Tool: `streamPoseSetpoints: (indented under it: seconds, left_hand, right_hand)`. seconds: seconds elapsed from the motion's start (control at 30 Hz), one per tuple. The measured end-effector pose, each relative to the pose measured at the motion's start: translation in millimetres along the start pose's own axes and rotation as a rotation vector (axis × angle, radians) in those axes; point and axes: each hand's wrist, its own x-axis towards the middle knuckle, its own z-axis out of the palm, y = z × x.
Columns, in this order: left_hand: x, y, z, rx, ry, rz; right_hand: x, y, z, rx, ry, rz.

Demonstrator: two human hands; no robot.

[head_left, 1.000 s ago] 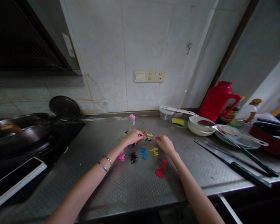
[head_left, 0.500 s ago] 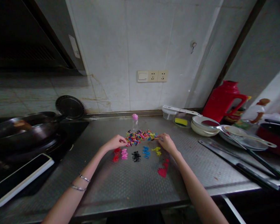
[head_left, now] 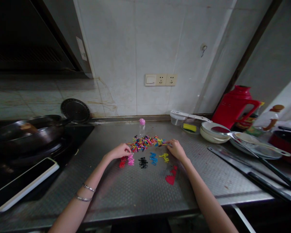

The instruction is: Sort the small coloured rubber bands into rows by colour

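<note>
Left hand (head_left: 120, 151) has its thumb and fingers drawn together just above the far end of the pink pile (head_left: 130, 160), beside the red pile (head_left: 122, 162); whether a band is pinched between the tips is too small to tell. The right hand (head_left: 177, 149) reaches in with bent fingers at the right end of the mixed heap (head_left: 145, 143), and I cannot tell if it grasps anything there.

That heap, seemingly small rubber bands of many colours, lies on the metal counter (head_left: 135, 197) just in front of a clear bottle with a pink top (head_left: 142, 122). On its near side runs a row of single-colour piles: red and pink at the left, then the black pile (head_left: 143, 162), the blue pile (head_left: 153, 159) and, at the right, the yellow pile (head_left: 165, 158). A flat red piece (head_left: 170, 179) lies nearer, to the right.

By the look of it, the step in hand is sorting bands by colour, with much of the heap unsorted. The next move calls for a light fingertip pinch on one band, without dragging its neighbours along.
</note>
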Motion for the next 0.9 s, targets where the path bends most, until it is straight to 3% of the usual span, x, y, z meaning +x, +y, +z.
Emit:
streamPoseSetpoints:
  seconds: [0.57,0.73,0.9]
  left_hand:
    - [-4,0,-7.0,0.009,0.039,0.030]
    - [-3,-3,-6.4,-0.018,0.071,0.030]
    - [2,-7,-4.3,-0.045,0.124,0.038]
  right_hand:
    - [3,2,6,-0.001,0.016,0.003]
    - [3,2,-3,0.073,0.046,-0.010]
    - [1,-3,-18,0.147,-0.132,-0.095]
